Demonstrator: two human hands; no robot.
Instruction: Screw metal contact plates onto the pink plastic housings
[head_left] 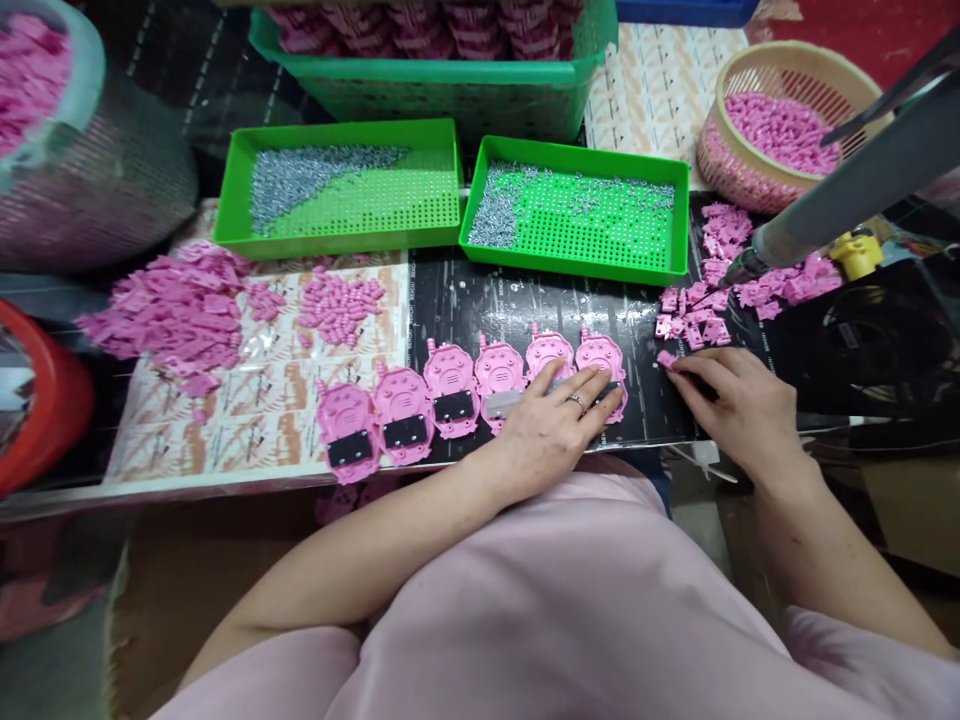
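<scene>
Pink moulded plastic housing [600, 352] placed at right end of row of 6 alike on black printed mat [487, 310]. Left hand [551, 430] laid over 2 housings, fingers spread flat. Right hand [739, 400] beside heap of small pink plastic parts [705, 320]; fingers bunched at 1 loose pink part [666, 358], pinch not certain. Risks judged: part dropped if loosely held; housings pushed out of line by hand pressure; 2 green perforated plastic trays of small grey screws [337, 128] spilled if knocked.

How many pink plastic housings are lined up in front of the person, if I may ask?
6 housings, in one row across the printed sheet and black mat; the rightmost two lie partly under the left hand.
</scene>
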